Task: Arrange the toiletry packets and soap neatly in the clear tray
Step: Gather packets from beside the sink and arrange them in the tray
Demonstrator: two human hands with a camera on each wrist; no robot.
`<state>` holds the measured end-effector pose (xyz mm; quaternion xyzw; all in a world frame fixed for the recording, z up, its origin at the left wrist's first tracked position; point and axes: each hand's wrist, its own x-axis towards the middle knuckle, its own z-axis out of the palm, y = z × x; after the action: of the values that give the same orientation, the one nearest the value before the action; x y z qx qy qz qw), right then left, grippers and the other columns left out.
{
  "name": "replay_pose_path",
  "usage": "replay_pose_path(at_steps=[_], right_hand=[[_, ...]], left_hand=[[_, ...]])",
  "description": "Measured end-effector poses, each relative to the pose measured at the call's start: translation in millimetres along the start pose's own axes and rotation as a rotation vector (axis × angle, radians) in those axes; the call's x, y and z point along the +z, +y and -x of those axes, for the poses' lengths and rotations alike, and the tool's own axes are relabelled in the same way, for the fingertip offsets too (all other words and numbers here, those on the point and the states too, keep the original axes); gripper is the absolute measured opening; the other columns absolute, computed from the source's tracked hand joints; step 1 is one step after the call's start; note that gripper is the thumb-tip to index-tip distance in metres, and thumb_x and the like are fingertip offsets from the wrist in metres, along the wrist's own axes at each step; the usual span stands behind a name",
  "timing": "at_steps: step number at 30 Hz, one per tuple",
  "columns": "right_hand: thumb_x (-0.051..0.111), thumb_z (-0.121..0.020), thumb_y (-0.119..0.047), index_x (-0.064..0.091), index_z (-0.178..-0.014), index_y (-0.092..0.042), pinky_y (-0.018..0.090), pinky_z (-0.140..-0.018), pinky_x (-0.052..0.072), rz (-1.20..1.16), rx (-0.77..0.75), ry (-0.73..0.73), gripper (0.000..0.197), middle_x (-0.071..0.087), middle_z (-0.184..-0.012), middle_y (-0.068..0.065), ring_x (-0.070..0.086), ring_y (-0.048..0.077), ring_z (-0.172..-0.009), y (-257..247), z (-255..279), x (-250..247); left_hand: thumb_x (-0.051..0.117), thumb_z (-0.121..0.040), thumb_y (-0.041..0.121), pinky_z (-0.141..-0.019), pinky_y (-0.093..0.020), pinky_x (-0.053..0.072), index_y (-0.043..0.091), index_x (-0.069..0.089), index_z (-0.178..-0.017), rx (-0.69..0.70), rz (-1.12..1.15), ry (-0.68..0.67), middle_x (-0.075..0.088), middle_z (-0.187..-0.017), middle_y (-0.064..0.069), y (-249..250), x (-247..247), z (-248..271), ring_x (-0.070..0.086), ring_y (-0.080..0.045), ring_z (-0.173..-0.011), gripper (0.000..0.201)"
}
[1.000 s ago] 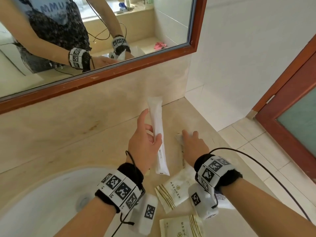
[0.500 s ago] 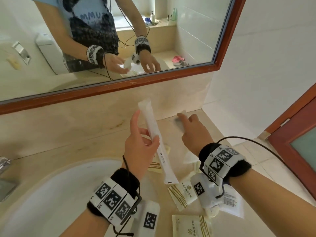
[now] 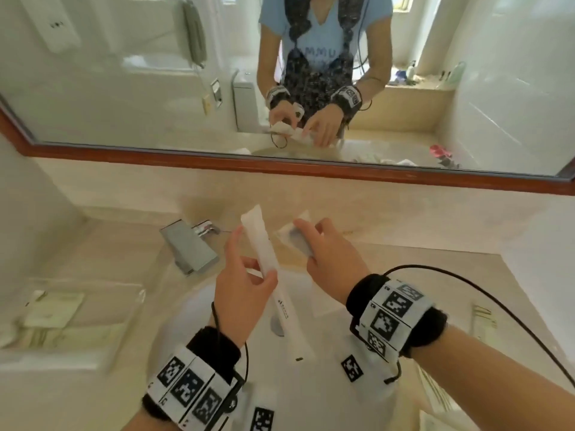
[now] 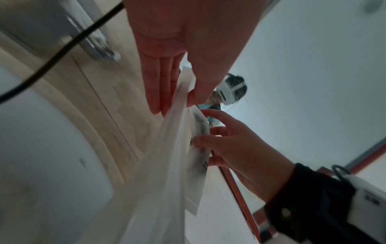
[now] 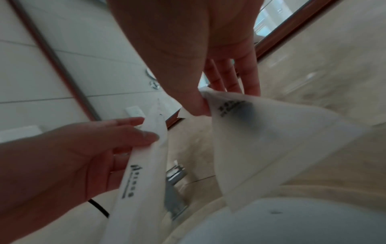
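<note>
Over the sink, my left hand pinches a long white packet between thumb and fingers, its lower end hanging over the basin. The same long packet fills the left wrist view and appears again, long packet, in the right wrist view. Just to its right, my right hand pinches a flat translucent packet with a dark print; thumb and fingers grip the flat packet at one corner. The clear tray stands on the counter at the left, with several cream packets lying in it.
A chrome faucet stands behind the white basin, left of my hands. More cream packets lie on the counter at the right. A wood-framed mirror runs along the back wall. Cables trail from both wristbands.
Both hands have moved left from the right-hand counter to above the basin. My right hand has lifted the flat packet off the counter. The faucet and tray have come into view.
</note>
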<state>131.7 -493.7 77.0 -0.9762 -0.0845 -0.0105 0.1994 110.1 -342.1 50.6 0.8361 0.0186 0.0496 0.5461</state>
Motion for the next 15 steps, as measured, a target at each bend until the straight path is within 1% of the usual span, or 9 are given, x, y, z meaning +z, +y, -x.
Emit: replay_pose_path(at_steps=[2, 4, 6, 8, 9, 10, 12, 13, 15], right_hand=[[0.047, -0.087, 0.002, 0.026, -0.141, -0.024, 0.026, -0.07, 0.037, 0.008, -0.076, -0.022, 0.063, 0.04, -0.125, 0.011, 0.052, 0.029, -0.096, -33, -12, 11], [0.047, -0.087, 0.002, 0.027, -0.14, -0.023, 0.026, -0.07, 0.037, 0.011, -0.146, -0.043, 0.062, 0.04, -0.124, 0.012, 0.049, 0.027, -0.088, -66, -23, 23], [0.048, -0.087, 0.001, 0.029, -0.139, -0.023, 0.03, -0.07, 0.041, 0.006, -0.21, -0.072, 0.061, 0.041, -0.122, 0.012, 0.047, 0.026, -0.083, -99, -33, 37], [0.049, -0.087, -0.003, 0.028, -0.139, -0.023, 0.034, -0.074, 0.048, 0.023, -0.269, -0.104, 0.06, 0.041, -0.125, 0.012, 0.053, 0.03, -0.091, -131, -41, 52], [0.05, -0.087, -0.004, 0.028, -0.139, -0.023, 0.035, -0.073, 0.048, 0.038, -0.299, -0.119, 0.059, 0.04, -0.127, 0.012, 0.054, 0.031, -0.094, -145, -44, 60], [0.05, -0.087, -0.005, 0.028, -0.14, -0.023, 0.033, -0.071, 0.046, 0.05, -0.327, -0.132, 0.06, 0.04, -0.128, 0.012, 0.054, 0.032, -0.095, -159, -47, 68], [0.05, -0.087, -0.003, 0.027, -0.14, -0.023, 0.029, -0.068, 0.04, 0.052, -0.367, -0.17, 0.061, 0.039, -0.127, 0.012, 0.053, 0.03, -0.098, -185, -54, 85], [0.049, -0.087, -0.002, 0.027, -0.14, -0.023, 0.028, -0.069, 0.039, 0.05, -0.382, -0.192, 0.062, 0.039, -0.127, 0.011, 0.052, 0.03, -0.1, -197, -57, 93], [0.048, -0.087, 0.0, 0.025, -0.141, -0.023, 0.029, -0.075, 0.045, 0.046, -0.411, -0.236, 0.064, 0.039, -0.128, 0.012, 0.055, 0.03, -0.1, -219, -64, 109]], left_hand=[[0.066, -0.081, 0.011, -0.071, -0.042, 0.059, 0.032, 0.02, -0.141, -0.025, 0.014, 0.055, 0.065, -0.086, 0.005, -15, -34, 2, 0.069, -0.019, -0.07, 0.078], [0.065, -0.081, 0.01, -0.071, -0.043, 0.058, 0.033, 0.021, -0.139, -0.038, 0.02, 0.117, 0.063, -0.087, 0.007, -28, -69, 4, 0.069, -0.021, -0.071, 0.076], [0.065, -0.081, 0.009, -0.07, -0.044, 0.058, 0.033, 0.025, -0.136, -0.054, 0.014, 0.182, 0.061, -0.087, 0.009, -42, -102, 6, 0.069, -0.022, -0.07, 0.072], [0.065, -0.081, 0.006, -0.068, -0.045, 0.059, 0.03, 0.031, -0.126, -0.088, 0.019, 0.247, 0.058, -0.086, 0.008, -57, -135, 8, 0.069, -0.022, -0.066, 0.062], [0.065, -0.081, 0.004, -0.067, -0.045, 0.06, 0.029, 0.032, -0.12, -0.112, 0.03, 0.279, 0.057, -0.087, 0.005, -65, -150, 9, 0.069, -0.022, -0.065, 0.056], [0.065, -0.081, 0.002, -0.065, -0.044, 0.06, 0.029, 0.033, -0.113, -0.139, 0.044, 0.31, 0.057, -0.089, 0.0, -75, -165, 10, 0.069, -0.023, -0.066, 0.052], [0.063, -0.082, -0.001, -0.059, -0.037, 0.061, 0.027, 0.034, -0.104, -0.186, 0.065, 0.359, 0.054, -0.097, -0.009, -97, -196, 11, 0.067, -0.024, -0.071, 0.045], [0.062, -0.083, -0.001, -0.055, -0.032, 0.06, 0.024, 0.037, -0.101, -0.207, 0.06, 0.368, 0.052, -0.1, -0.012, -110, -209, 11, 0.065, -0.022, -0.072, 0.039], [0.059, -0.086, 0.0, -0.05, -0.023, 0.058, 0.018, 0.044, -0.097, -0.265, 0.019, 0.366, 0.051, -0.104, -0.015, -135, -234, 12, 0.063, -0.02, -0.073, 0.026]])
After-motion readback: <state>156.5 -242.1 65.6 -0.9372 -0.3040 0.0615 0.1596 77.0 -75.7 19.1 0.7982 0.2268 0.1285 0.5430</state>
